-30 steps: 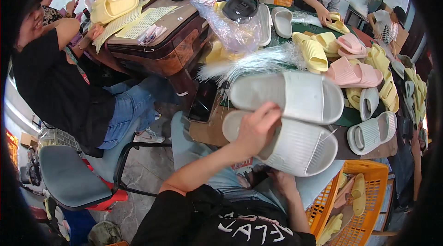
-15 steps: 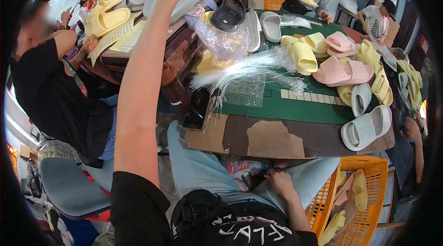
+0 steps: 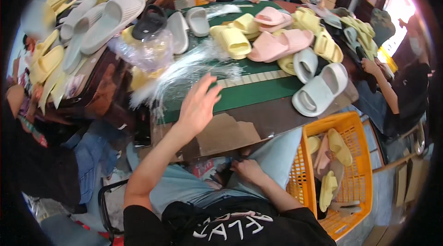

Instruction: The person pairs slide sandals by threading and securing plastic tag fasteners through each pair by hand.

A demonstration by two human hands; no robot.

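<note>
**Gone from your grip: grey slides (image 3: 110, 24) now on the wooden table (image 3: 99, 80), left hand (image 3: 196, 110) back over the green mat (image 3: 244, 99)!**

Half a second ago your left hand was up there with them, and now it's down near the middle, bare! Starting at your left, those grey slides rest on top of the crowded footwear heap. Next comes the crumpled clear plastic bag (image 3: 143, 52), with a black slide (image 3: 150, 22) just beyond it, then a loose spray of thin clear strands (image 3: 187, 68) fanning over the mat. Right beside that spray hovers your left hand, fingers spread, holding nothing.

Across to the yellow slide (image 3: 230, 43) with the ribbed strap, and below, your right hand (image 3: 249, 171) is low at your lap, fingers curled; you can't tell from this view whether they grip anything. On we go: a pink slide (image 3: 281, 46) lies at the near side of the pile, a pale grey slide (image 3: 320, 90) sits by the table's right corner, and under it an orange basket (image 3: 365, 167) holds yellow and pink footwear.
</note>
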